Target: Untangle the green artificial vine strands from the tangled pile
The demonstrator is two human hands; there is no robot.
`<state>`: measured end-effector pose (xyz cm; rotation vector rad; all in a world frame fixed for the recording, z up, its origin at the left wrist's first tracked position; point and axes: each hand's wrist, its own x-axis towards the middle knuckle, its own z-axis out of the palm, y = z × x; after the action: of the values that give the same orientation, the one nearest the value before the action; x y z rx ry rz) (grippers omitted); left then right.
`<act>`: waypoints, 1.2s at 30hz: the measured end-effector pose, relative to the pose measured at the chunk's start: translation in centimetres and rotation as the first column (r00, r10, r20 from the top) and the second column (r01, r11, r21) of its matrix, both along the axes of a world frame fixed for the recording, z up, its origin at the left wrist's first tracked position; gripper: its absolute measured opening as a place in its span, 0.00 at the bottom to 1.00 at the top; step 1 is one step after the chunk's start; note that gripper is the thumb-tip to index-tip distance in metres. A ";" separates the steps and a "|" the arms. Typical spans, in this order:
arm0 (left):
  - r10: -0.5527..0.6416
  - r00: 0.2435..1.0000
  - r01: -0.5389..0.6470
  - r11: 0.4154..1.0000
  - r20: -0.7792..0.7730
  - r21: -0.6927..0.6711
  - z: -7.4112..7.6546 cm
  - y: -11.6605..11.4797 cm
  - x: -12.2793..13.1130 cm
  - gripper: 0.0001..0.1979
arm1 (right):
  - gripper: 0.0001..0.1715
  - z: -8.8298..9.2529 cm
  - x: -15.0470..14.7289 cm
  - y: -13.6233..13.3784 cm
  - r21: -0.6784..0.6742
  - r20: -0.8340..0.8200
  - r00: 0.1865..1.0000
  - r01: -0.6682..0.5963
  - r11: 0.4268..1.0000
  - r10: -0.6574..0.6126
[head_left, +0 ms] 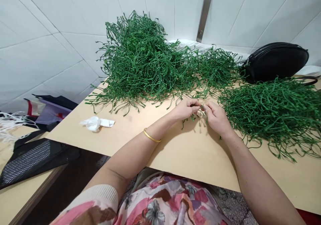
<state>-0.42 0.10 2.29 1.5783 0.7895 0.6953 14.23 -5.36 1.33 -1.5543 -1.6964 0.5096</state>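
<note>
My left hand [187, 109] and my right hand [217, 118] meet fingertip to fingertip just above the table. Both are closed in a pinch on thin green artificial plant stems [192, 118], whose ends stick out below the fingers. The exact join between the fingertips is too small to make out. A big tangled heap of the same green stems [140, 57] rises behind my hands, against the wall. Right of my right hand lies another wide pile of green stems [273, 114].
A crumpled white tissue [94, 123] lies on the light wooden table [125, 134] at the left. At the back right sits a black bag [278, 61]. White tiles and a metal bracket [204, 14] stand behind. Beyond the left edge is a black mesh bag [30, 158].
</note>
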 end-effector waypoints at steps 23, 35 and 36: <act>-0.160 0.886 0.339 0.864 0.436 -0.372 1.3 -1.0 -1.1 0.13 | 0.22 2.7 -1.6 -2.6 0.017 -0.846 0.472 -0.442 0.897 0.249; 0.188 0.973 -0.159 0.967 0.136 -0.198 -0.2 -0.2 0.3 0.07 | 0.17 2.3 3.0 0.2 0.036 -0.782 0.614 0.212 0.977 -0.105; 0.211 0.973 -0.196 0.970 0.092 -0.146 -0.2 -0.2 0.2 0.06 | 0.15 2.1 3.0 0.1 0.090 -0.721 0.682 0.266 0.960 -0.122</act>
<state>-0.17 -0.12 2.10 1.3371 0.9086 0.8492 17.19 -5.29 3.48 -1.1524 -0.9277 0.7021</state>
